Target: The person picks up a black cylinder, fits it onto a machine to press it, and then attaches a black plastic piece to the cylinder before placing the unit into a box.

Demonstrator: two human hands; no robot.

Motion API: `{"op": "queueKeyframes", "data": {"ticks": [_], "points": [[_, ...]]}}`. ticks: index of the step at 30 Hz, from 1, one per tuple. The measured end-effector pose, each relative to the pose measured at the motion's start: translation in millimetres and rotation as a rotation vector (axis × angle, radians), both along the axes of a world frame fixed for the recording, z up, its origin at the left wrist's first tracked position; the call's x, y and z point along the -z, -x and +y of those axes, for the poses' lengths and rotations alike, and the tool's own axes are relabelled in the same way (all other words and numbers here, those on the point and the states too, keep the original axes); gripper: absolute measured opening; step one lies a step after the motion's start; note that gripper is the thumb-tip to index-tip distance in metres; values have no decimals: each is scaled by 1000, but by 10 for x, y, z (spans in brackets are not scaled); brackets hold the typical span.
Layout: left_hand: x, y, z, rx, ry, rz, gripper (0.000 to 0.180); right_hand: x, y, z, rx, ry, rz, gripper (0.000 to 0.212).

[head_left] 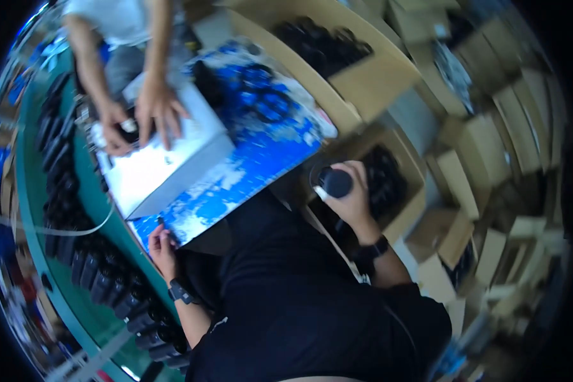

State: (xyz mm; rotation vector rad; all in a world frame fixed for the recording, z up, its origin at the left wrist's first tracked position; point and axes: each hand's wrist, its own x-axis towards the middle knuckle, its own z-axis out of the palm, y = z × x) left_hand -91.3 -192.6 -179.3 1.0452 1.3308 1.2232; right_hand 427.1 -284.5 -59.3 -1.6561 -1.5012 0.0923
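My right hand (352, 198) is wrapped round a black cylindrical part (337, 183), its round end facing up. It hangs over an open cardboard box (409, 213) of dark parts. At the table's near left corner my left hand (163, 249) is closed, fingertips pinched beside a small dark spot; what they hold, if anything, is too small to name. The blue, paint-worn table (219, 204) bears a white box (200, 169) with a brightly lit top. Across from me, another person's two hands (156, 105) work over that box, one at a small black item (130, 127).
A green curved conveyor (38, 210) with rows of black parts (105, 280) runs along my left. Black rings (270, 102) lie on the table's far side. A large carton (388, 73) of black parts stands beyond. Cardboard boxes (471, 184) crowd the right.
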Motion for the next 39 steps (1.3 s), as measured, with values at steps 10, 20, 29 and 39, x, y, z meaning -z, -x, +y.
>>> {"op": "queueKeyframes", "data": {"ticks": [10,20,29,39], "points": [[19,10,97,47,12,102,24,2985,-379,-1943,950,987,617,78],[88,86,83,-4,-13,156,22,2944,-1430,-1682,970,1219,744,101],[-8,-92,67,-22,-6,181,20,2993,-2038,-1663,946,1168,574,96],[-21,-2,31,-45,22,199,22,3144,-2016,-1761,804,1156,476,86]]}}
